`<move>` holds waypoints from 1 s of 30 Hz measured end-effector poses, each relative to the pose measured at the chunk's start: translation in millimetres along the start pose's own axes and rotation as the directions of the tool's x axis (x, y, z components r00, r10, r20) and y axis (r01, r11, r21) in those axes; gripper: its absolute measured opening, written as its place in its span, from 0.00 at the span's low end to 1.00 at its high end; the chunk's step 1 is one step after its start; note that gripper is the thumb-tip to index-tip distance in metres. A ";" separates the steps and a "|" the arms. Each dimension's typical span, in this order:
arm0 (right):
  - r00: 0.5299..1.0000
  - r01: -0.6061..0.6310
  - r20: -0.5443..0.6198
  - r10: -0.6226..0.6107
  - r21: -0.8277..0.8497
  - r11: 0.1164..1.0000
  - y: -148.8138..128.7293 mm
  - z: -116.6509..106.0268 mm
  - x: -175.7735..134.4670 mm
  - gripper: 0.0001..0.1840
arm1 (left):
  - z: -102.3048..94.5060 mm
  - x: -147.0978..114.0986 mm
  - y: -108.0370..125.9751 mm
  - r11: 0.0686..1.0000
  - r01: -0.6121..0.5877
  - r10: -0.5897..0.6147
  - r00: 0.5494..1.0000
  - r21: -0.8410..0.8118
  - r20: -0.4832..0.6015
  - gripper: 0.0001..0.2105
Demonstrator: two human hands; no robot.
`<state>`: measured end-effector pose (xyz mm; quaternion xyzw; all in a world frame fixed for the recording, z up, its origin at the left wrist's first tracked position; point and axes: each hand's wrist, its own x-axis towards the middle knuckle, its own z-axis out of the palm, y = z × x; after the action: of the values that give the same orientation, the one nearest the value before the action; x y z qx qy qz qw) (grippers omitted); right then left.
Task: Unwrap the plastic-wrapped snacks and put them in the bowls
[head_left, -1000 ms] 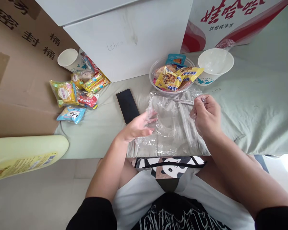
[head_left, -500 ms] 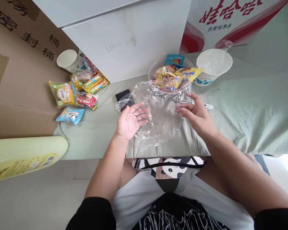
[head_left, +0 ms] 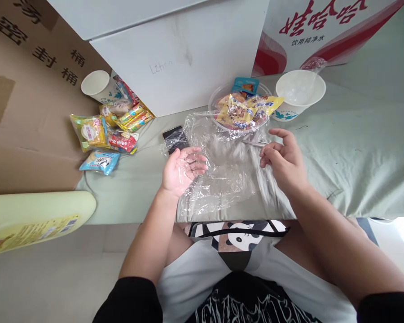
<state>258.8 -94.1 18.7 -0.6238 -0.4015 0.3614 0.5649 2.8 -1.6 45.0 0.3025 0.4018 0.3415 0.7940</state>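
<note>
A crumpled sheet of clear plastic film (head_left: 218, 179) is spread over the front of the cloth-covered table and reaches up to the snack bowl. My left hand (head_left: 183, 170) is open at the film's left side, palm turned inward and fingers stretched out; film glints around the fingers. To the right of the film, my right hand (head_left: 284, 159) has its index finger raised apart and its other fingers loosely bent, with nothing visible in them. Beyond the film, a clear round bowl (head_left: 212, 96) holds several wrapped snacks (head_left: 237, 112). A thin pen-like item (head_left: 254, 143) lies partly behind the right hand.
A dark phone (head_left: 175, 140) lies beyond my left hand. Wrapped snacks (head_left: 89, 132) and a tipped paper cup (head_left: 96, 85) are at left, another paper cup (head_left: 299, 92) at right. White box (head_left: 182, 63), brown carton (head_left: 30, 116) and printed carton (head_left: 309, 40) border the table.
My right hand has moved right, away from the film's edge, and its fingers have curled more. The film has settled lower and flatter. My left hand has barely moved.
</note>
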 end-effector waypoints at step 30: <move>1.000 0.002 0.008 -0.001 -0.103 0.995 -11.4 0.3 -2.6 0.08 | 0.9 -2.0 -6.6 0.998 -0.040 0.045 0.996 -0.050 0.083 0.19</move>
<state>256.4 -95.9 29.9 -0.6503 -0.4222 0.3421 0.5308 4.7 -7.2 41.4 0.3057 0.3530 0.3549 0.8099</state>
